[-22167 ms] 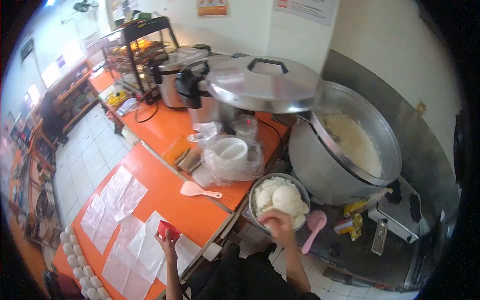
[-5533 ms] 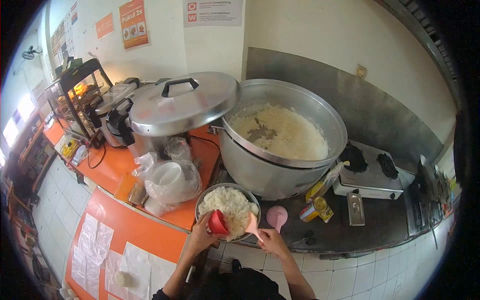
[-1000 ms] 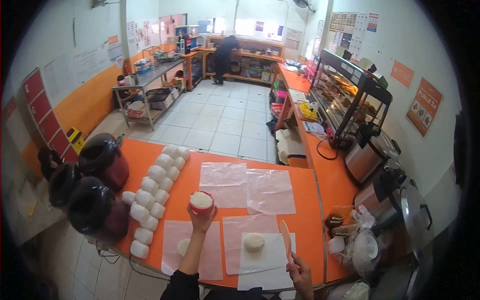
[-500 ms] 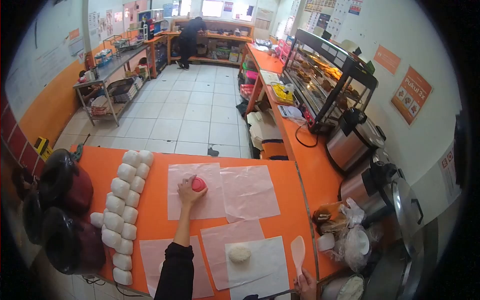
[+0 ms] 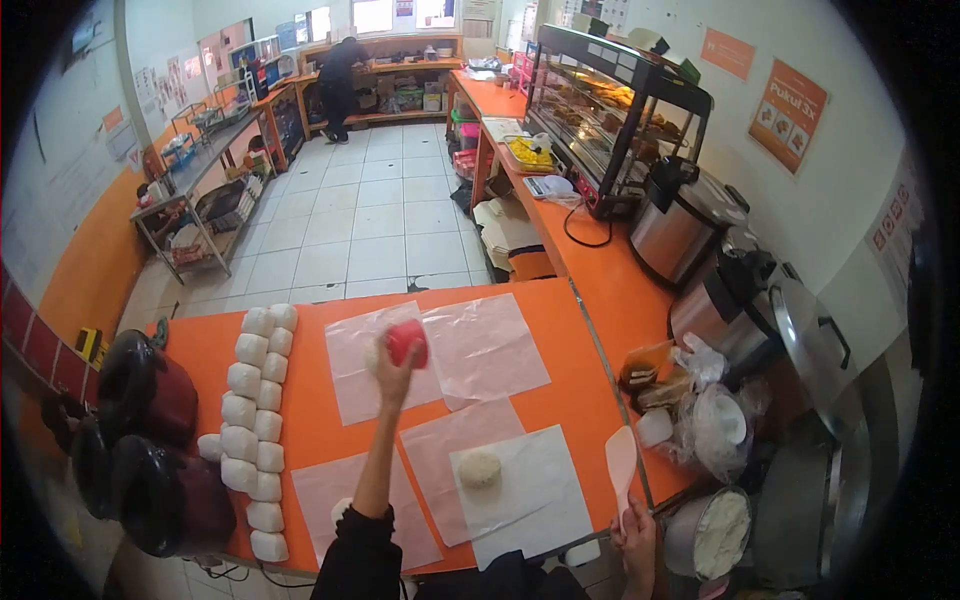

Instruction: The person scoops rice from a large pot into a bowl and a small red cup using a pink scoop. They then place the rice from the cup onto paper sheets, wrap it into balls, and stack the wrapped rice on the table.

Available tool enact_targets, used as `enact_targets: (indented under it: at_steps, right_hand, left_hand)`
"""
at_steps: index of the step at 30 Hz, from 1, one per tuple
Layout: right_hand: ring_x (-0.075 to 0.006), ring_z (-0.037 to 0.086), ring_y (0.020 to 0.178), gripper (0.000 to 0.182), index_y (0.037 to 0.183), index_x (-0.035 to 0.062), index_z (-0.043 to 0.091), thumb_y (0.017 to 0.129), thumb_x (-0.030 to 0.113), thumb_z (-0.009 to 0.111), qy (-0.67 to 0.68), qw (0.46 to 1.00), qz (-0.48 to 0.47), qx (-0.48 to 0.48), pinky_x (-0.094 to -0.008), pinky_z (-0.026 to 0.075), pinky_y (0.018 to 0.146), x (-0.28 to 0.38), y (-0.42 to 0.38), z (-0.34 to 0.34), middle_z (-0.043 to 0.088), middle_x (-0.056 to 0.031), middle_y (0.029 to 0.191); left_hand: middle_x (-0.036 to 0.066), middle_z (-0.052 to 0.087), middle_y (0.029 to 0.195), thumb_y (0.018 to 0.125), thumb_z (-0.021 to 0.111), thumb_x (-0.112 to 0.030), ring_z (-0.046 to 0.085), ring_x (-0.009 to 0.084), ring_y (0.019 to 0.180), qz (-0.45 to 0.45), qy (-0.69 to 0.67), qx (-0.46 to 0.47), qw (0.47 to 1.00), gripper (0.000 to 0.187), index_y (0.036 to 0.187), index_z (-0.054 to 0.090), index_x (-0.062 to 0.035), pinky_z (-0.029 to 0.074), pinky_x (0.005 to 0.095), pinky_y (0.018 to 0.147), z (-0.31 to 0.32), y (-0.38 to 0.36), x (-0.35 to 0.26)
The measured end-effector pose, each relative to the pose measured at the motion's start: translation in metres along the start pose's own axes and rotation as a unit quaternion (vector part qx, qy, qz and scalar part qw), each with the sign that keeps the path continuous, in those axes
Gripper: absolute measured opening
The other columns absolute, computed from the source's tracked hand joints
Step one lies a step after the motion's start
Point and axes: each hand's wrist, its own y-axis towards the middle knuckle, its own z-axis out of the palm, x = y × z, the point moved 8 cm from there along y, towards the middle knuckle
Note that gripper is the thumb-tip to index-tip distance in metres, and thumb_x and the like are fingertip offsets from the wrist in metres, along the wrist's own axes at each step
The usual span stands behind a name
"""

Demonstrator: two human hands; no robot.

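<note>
My left hand [image 5: 394, 372] holds a red cup [image 5: 407, 343] above the upper-left paper sheet [image 5: 350, 385]. A pale mound, probably rice, shows partly beside the cup on that sheet. In my right hand [image 5: 636, 545] is a pale rice paddle [image 5: 621, 462], its blade pointing up at the orange table's right side. A rice mound [image 5: 480, 469] lies on the white front sheet [image 5: 545, 480]. Another sheet [image 5: 495, 352] lies at the upper right. Near my left sleeve, a white mound is partly hidden on the lower-left sheet [image 5: 385, 520].
White wrapped bundles [image 5: 239, 411] line the left of the orange table [image 5: 300, 440]. Dark lidded containers [image 5: 165, 495] stand left of them. At right are a pot of rice [image 5: 722, 535], plastic bags [image 5: 718, 430], cookers [image 5: 685, 225] and a display case [image 5: 610, 120]. A person [image 5: 338, 88] stands far back.
My left hand has lifted the red cup off the sheet and tilted it, exposing part of a pale mound. The paddle in my right hand has moved slightly up and right. The view has shifted.
</note>
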Motion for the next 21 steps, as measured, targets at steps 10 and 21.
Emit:
enact_targets:
  at_steps: [10,21]
  right_hand:
    - [-0.0018,0.034,0.043,0.044,0.132,0.0035,0.034,0.096,0.029,0.040,0.078,0.988,-0.132,-0.036,-0.0155,0.027,0.038,0.024,-0.038,-0.082,0.050,-0.0034,0.075]
    - [-0.0184,0.056,0.065,0.029,0.116,0.0005,0.050,0.092,0.013,0.043,-0.286,0.825,-0.097,-0.478,-0.0302,0.045,0.061,0.001,-0.206,-0.332,0.059,-0.0107,0.080]
  left_hand:
    - [0.011,0.042,0.124,0.065,0.081,-0.023,0.046,0.0223,0.115,-0.148,-0.185,0.481,0.844,0.076,0.124,0.036,-0.0058,0.045,0.0372,0.091,0.197,-0.270,-0.091]
    - [0.013,0.047,0.122,0.057,0.085,-0.018,0.043,0.0259,0.118,-0.057,-0.138,0.643,0.751,0.084,0.124,0.038,-0.0063,0.042,0.0404,0.095,0.325,-0.410,-0.211]
